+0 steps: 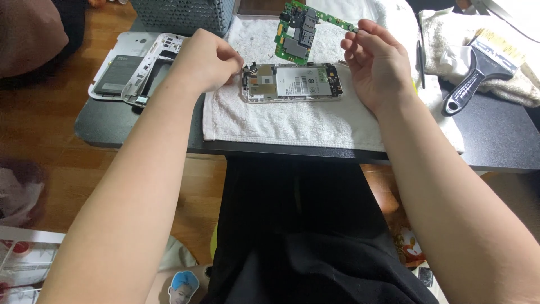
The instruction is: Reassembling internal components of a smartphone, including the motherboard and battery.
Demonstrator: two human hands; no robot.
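A person sat at a dark table [495, 141], seen from above, with both bare forearms reaching forward; a white towel [292, 121] was spread on the table in front of them; on the towel lay an opened phone body [292, 83], its insides facing up, lengthwise from left to right. The right hand [376, 63] was raised above the towel, thumb and forefinger pressed together on the thin end of a green circuit board [297, 31]; the board hung tilted in the air, above and just behind the phone body, not touching it. The left hand [205, 59] rested at the phone body's left end, fingers curled inward and pinched close at that edge; whether they held anything small could not be told. To the left of the towel lay a white phone frame [154, 70] and a white back cover with a dark battery [115, 76]; to the right lay a black-handled brush [478, 67] across a second pale cloth [506, 84]; a grey basket [183, 14] stood behind.
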